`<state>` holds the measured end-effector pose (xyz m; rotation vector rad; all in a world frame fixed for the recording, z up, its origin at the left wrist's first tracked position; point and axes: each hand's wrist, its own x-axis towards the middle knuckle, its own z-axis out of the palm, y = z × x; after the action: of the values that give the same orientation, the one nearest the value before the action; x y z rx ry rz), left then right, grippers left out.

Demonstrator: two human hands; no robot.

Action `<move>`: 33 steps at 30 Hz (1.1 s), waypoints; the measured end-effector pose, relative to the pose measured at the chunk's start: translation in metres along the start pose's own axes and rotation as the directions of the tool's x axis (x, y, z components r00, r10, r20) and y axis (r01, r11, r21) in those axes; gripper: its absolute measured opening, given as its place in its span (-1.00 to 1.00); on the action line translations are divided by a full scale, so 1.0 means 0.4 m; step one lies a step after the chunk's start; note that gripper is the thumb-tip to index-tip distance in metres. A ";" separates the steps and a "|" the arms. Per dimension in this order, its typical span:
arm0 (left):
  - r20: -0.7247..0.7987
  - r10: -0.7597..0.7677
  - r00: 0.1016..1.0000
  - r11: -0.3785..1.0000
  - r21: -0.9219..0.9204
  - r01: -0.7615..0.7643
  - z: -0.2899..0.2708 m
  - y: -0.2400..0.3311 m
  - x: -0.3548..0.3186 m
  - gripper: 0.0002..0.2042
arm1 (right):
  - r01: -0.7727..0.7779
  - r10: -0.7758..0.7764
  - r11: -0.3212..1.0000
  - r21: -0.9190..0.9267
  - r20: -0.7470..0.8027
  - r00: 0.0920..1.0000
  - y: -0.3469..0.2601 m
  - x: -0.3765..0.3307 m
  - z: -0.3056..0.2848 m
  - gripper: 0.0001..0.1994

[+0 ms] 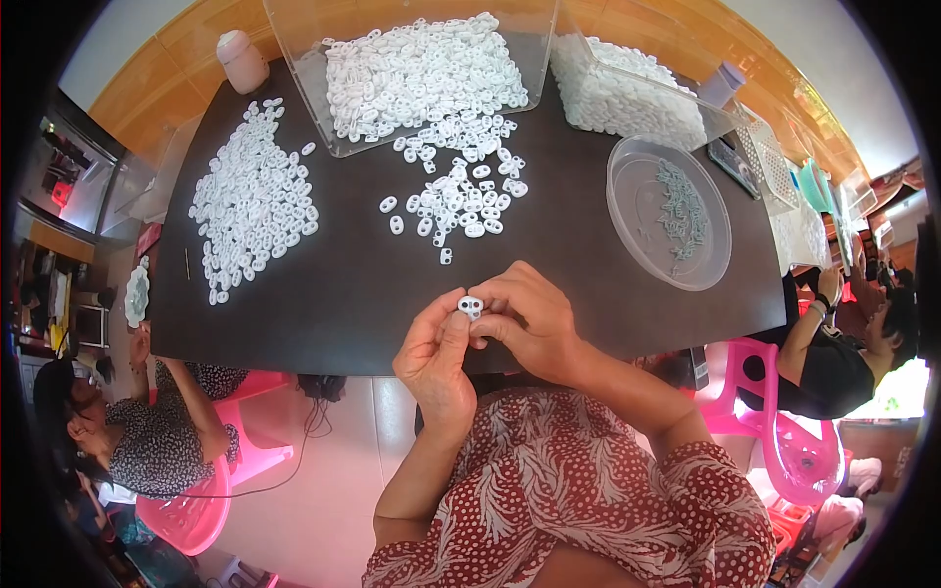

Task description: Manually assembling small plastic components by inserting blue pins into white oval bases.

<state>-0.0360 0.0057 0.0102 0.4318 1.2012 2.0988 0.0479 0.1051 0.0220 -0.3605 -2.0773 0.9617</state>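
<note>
"how did things lie?"

"the loose white pile [257, 201] sat left on the bench [333, 314]. my left hand [436, 367] was pinched closed on one white two-holed piece [470, 307], over the bench's near side."

"and your right hand [539, 318]?"

"its fingers bunched at the piece's right; i couldn't tell whether they gripped. a light edge pinch, holes uncovered, seemed best."

"further right?"

"the clear round tray [632, 176] of grey-green bits [683, 211]."

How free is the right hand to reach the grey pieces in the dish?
Probably yes: nothing visible stands between the right hand and the grey pieces, and the dish looks open on top. The hand is busy at a white piece, though, so would likely have to leave that first.
</note>
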 end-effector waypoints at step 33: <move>0.045 0.317 0.947 0.945 0.068 -0.319 0.012 -0.047 -0.024 -0.78 | 0.173 -0.175 0.984 -0.029 -0.161 0.971 -0.010 -0.030 0.029 -0.71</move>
<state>-0.0191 0.0086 -0.0030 0.7349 1.2608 2.3106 0.0470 0.0901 0.0138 -0.2508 -1.9325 0.7856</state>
